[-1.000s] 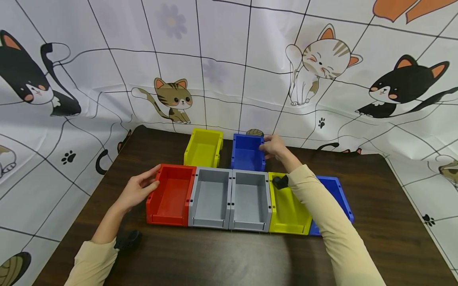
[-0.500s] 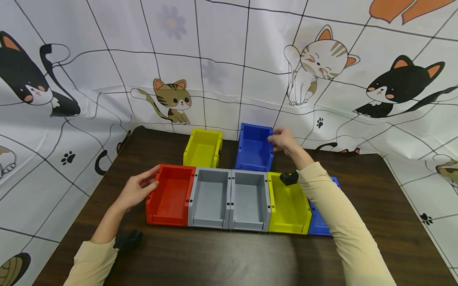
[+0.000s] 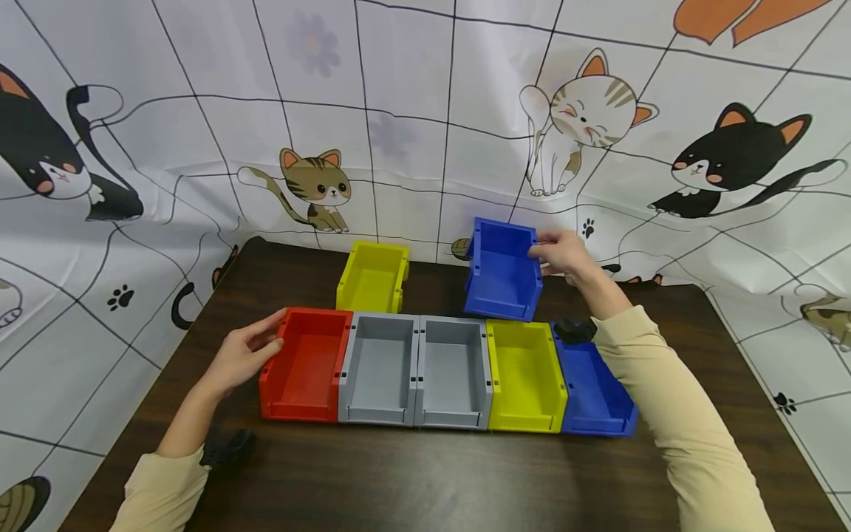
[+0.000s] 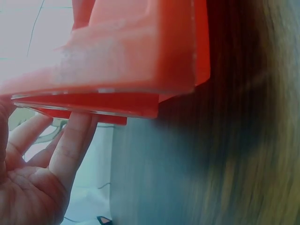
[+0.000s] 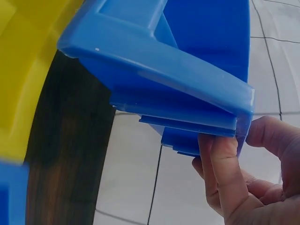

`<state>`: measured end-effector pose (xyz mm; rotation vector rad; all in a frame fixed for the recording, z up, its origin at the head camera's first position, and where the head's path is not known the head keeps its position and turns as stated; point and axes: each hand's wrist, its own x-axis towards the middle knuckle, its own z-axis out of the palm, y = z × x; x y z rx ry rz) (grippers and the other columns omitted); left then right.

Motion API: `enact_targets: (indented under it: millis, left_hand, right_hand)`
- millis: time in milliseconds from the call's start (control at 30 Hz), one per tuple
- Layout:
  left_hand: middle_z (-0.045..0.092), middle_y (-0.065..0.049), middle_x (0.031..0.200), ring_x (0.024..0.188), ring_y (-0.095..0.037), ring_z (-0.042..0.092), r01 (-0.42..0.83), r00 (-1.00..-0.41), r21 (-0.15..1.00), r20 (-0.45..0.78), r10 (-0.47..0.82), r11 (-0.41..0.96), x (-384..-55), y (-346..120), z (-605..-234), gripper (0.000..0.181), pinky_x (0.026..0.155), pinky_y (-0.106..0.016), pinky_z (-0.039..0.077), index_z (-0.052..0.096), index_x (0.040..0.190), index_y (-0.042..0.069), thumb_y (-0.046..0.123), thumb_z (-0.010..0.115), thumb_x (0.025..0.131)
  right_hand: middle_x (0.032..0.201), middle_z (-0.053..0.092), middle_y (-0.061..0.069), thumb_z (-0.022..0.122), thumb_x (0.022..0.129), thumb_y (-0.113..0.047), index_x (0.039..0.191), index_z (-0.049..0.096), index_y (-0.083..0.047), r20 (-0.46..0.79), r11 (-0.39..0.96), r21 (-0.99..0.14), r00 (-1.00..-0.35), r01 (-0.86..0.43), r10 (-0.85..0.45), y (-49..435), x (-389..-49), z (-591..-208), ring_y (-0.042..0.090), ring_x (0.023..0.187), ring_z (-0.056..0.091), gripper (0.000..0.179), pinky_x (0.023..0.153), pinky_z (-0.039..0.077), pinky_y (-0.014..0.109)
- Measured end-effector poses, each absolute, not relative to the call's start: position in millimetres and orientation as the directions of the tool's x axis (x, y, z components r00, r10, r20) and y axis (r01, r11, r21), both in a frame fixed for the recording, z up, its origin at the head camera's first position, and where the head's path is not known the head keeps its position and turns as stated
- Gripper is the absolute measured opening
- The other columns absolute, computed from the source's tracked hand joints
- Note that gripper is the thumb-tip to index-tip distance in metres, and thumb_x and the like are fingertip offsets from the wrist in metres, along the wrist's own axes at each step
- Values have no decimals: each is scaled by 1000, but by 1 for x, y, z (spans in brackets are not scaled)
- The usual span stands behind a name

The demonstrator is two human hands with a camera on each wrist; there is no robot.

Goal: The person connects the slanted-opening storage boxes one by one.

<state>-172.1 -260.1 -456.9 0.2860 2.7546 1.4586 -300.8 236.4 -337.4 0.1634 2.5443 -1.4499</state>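
Note:
My right hand (image 3: 565, 255) pinches the right side wall of a blue storage bin (image 3: 503, 273). This bin is held up behind the front row, tilted slightly; in the right wrist view, fingers (image 5: 227, 173) press under its side ledge, with the thumb at its rim. My left hand (image 3: 239, 358) rests against the left side of a red storage bin (image 3: 309, 362), its fingers touching the outer wall in the left wrist view. Right of the red bin stand two grey bins (image 3: 382, 362), a yellow bin (image 3: 528, 369) and another blue bin (image 3: 595, 395), side by side.
A second yellow bin (image 3: 372, 277) stands behind the row, at the back of the dark wooden table (image 3: 425, 480). A white curtain (image 3: 412, 148) printed with cats hangs right behind the table's back edge.
My right hand has lifted the blue bin from behind the grey bins and carried it rightward, to behind the front yellow bin. The left hand has stayed at the red bin.

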Motion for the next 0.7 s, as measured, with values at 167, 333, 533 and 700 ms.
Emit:
enact_targets:
  millis: [167, 333, 533, 700]
  left_hand:
    - [44, -28, 136, 105, -34, 54, 153, -984, 808, 75, 158, 569, -170, -267, -455, 51, 77, -13, 47, 39, 141, 1, 5, 55, 93]
    - [42, -29, 137, 108, -37, 53, 144, -986, 797, 62, 158, 587, -169, -275, -453, 51, 79, -21, 50, 37, 142, 1, 7, 55, 94]
    - [44, -32, 133, 98, -12, 57, 152, -984, 784, 65, 165, 602, -169, -283, -452, 51, 72, -15, 50, 38, 142, 1, 8, 55, 94]
    - [47, -33, 129, 89, 9, 52, 176, -981, 776, 85, 175, 606, -168, -289, -450, 50, 69, -14, 50, 39, 141, -2, 8, 55, 94]
  right_hand:
    - [126, 49, 32, 55, 90, -6, 135, 39, 11, -221, 535, -826, -975, 176, -22, 257, -287, -330, 15, 82, 61, 51, 62, 54, 21]
    - [127, 47, 33, 55, 91, -5, 135, 38, 13, -201, 534, -831, -979, 154, -31, 279, -276, -328, 3, 72, 57, 50, 63, 54, 21]
    - [127, 46, 35, 54, 92, -5, 134, 37, 15, -183, 562, -817, -982, 128, -41, 306, -259, -329, 0, 72, 57, 50, 64, 54, 22]
    - [128, 43, 38, 55, 92, -7, 133, 35, 17, -169, 596, -796, -984, 107, -48, 329, -239, -327, -2, 73, 57, 51, 66, 54, 25]
